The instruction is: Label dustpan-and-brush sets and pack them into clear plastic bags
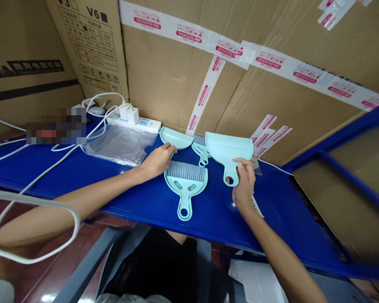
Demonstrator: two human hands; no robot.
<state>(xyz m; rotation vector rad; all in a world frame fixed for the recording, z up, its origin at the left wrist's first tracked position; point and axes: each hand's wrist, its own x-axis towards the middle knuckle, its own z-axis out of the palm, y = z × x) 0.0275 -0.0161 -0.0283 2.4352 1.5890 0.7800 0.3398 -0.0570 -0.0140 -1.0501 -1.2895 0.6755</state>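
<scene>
My right hand (244, 183) grips the handle of a mint-green dustpan (229, 148), which is tilted up above the blue table. My left hand (159, 161) is closed at the handle end of a second mint-green dustpan (177, 139), near the cardboard wall; the fingers hide most of that handle. Between my hands lies a mint-green hand brush (185, 187) with grey bristles, its looped handle pointing towards me. Farther back, between the two dustpans, another small brush (202, 148) is partly covered by the raised dustpan.
A clear plastic bag (118, 143) lies on the blue table (139, 202) at left. Behind it sits a white power strip (145, 124) with plugged-in chargers. White cables (69, 151) run across the left side. Taped cardboard (170, 75) stands along the back edge.
</scene>
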